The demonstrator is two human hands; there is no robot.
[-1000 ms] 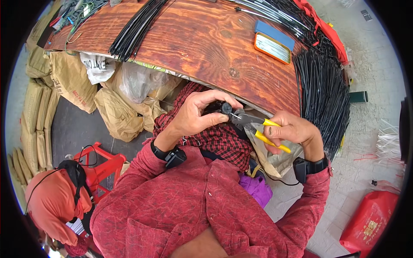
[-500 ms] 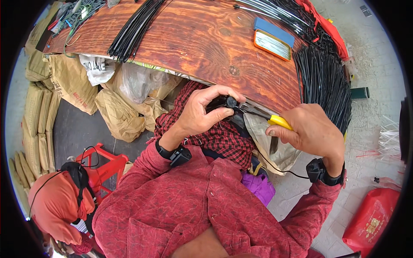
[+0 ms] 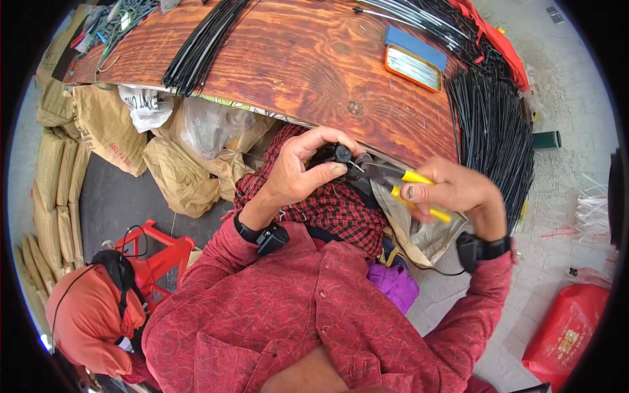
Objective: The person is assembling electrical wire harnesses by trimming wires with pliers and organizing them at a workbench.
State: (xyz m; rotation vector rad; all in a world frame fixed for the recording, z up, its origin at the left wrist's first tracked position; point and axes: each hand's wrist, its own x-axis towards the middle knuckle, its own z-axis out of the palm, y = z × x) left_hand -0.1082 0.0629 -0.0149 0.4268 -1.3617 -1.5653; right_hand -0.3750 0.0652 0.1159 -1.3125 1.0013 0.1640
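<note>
My left hand [image 3: 295,171] is closed round a black rod-like piece with a round end [image 3: 342,154], held between thumb and fingers at the table's near edge. My right hand [image 3: 462,190] grips yellow-handled pliers [image 3: 381,171], whose handles are spread apart. The dark jaws point left, towards the black piece. A thin, bright silvery bit [image 3: 356,166] shows between the jaws and my left thumb; I cannot tell whether the jaws clamp it.
On the wooden table [image 3: 295,72] lie a tin of thin pale pins [image 3: 414,68], a bundle of black strips [image 3: 204,49] and a large black heap [image 3: 493,131]. Brown paper sacks [image 3: 180,173] sit beneath. A person [image 3: 92,314] bends by a red stool [image 3: 164,252] at lower left.
My right hand has turned and shifted a little left; the pliers' handles have spread, and both now show. My left hand has moved slightly left with the black piece.
</note>
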